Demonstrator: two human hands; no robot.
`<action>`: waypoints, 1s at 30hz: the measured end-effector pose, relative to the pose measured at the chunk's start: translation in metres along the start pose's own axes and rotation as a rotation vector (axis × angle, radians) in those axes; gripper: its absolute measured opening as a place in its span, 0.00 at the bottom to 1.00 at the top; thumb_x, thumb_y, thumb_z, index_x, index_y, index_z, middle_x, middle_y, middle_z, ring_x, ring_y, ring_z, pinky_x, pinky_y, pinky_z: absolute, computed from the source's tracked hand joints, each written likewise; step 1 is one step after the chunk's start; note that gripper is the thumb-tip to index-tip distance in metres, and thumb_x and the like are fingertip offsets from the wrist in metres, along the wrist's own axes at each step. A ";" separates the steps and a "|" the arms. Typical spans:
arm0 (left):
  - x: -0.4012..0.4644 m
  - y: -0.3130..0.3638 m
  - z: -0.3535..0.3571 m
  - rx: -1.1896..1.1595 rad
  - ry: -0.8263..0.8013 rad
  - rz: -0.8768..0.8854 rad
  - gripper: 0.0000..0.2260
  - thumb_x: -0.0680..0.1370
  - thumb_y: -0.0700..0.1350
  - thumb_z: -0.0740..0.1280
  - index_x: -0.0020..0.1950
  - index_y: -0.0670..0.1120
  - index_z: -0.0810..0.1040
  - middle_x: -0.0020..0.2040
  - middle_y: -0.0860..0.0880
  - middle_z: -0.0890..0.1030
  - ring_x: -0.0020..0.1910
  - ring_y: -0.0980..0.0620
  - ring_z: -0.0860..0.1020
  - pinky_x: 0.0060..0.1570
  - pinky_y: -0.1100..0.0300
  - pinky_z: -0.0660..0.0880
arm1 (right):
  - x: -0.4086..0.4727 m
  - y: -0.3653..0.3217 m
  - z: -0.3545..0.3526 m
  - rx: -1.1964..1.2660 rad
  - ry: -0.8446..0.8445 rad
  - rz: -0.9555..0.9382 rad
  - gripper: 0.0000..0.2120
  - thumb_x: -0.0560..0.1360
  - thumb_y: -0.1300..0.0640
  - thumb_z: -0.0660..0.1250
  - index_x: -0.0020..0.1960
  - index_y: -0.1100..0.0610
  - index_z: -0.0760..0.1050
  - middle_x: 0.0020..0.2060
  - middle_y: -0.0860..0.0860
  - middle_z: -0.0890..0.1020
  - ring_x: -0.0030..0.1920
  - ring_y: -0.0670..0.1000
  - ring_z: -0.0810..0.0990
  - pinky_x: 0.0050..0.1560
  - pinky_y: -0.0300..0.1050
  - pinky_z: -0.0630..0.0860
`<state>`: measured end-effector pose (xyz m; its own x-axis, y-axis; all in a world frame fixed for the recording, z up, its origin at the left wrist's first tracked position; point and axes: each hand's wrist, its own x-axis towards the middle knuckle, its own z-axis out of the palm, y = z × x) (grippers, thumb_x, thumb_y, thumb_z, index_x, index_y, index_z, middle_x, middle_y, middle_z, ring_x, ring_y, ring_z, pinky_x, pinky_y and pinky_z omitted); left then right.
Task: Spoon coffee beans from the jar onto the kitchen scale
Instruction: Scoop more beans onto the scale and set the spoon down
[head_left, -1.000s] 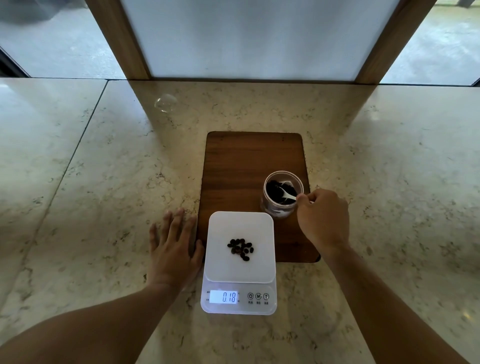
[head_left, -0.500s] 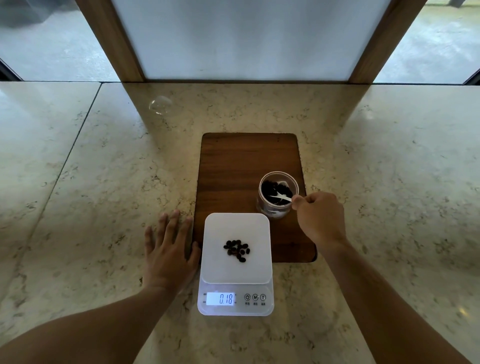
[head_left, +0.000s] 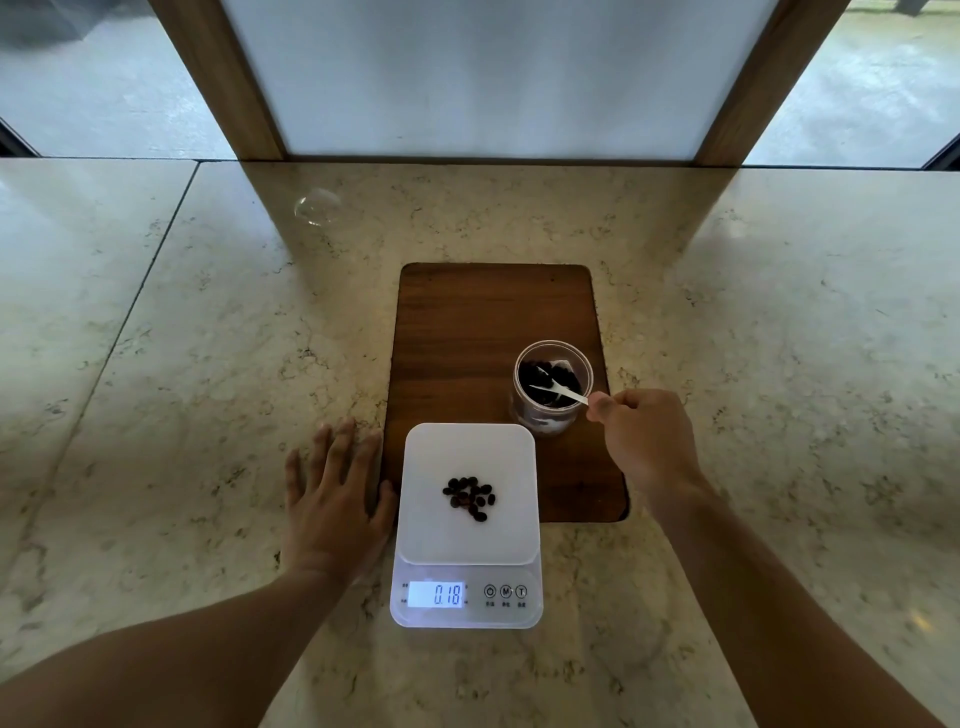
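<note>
A clear jar (head_left: 551, 421) of dark coffee beans stands on the right side of a wooden board (head_left: 467, 332). My right hand (head_left: 644, 441) pinches the handle of a small white spoon (head_left: 563, 391), whose bowl dips into the jar's beans. In front of the board sits a white kitchen scale (head_left: 467, 535) with a small heap of coffee beans (head_left: 470, 498) on its platform; the display reads 0.18. My left hand (head_left: 332, 499) lies flat on the counter, fingers spread, thumb touching the scale's left edge.
The marble counter (head_left: 156, 415) stretches wide on both sides. A clear round lid or dish (head_left: 317, 207) lies at the back left. A wood-framed frosted panel (head_left: 483, 78) stands along the counter's far edge.
My right hand has drawn back slightly to the right, and the spoon's handle now shows more over the jar rim. The left hand and the scale reading are unchanged.
</note>
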<state>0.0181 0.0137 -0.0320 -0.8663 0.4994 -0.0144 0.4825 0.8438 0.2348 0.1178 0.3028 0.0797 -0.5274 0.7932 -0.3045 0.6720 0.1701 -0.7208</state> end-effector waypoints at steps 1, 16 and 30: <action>0.000 -0.001 0.001 0.001 -0.002 0.001 0.29 0.78 0.58 0.51 0.78 0.49 0.63 0.80 0.44 0.60 0.80 0.43 0.51 0.76 0.38 0.47 | 0.000 0.000 -0.001 0.009 -0.007 0.006 0.14 0.77 0.51 0.68 0.39 0.59 0.84 0.34 0.57 0.84 0.27 0.45 0.71 0.28 0.39 0.68; -0.001 -0.003 0.002 0.017 -0.009 0.007 0.30 0.78 0.59 0.50 0.79 0.50 0.61 0.80 0.44 0.59 0.80 0.44 0.49 0.76 0.39 0.45 | 0.000 -0.001 -0.003 0.017 -0.022 0.038 0.14 0.77 0.51 0.68 0.39 0.59 0.84 0.28 0.53 0.79 0.25 0.48 0.71 0.28 0.42 0.67; 0.000 -0.005 0.006 0.016 -0.013 -0.003 0.30 0.78 0.60 0.49 0.79 0.51 0.60 0.81 0.45 0.58 0.80 0.45 0.48 0.76 0.38 0.46 | 0.001 0.011 -0.006 0.047 -0.027 0.010 0.13 0.78 0.51 0.67 0.36 0.52 0.82 0.24 0.48 0.74 0.23 0.46 0.69 0.26 0.41 0.65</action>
<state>0.0162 0.0109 -0.0390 -0.8659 0.4995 -0.0274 0.4823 0.8481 0.2194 0.1277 0.3090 0.0749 -0.5348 0.7788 -0.3278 0.6527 0.1343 -0.7456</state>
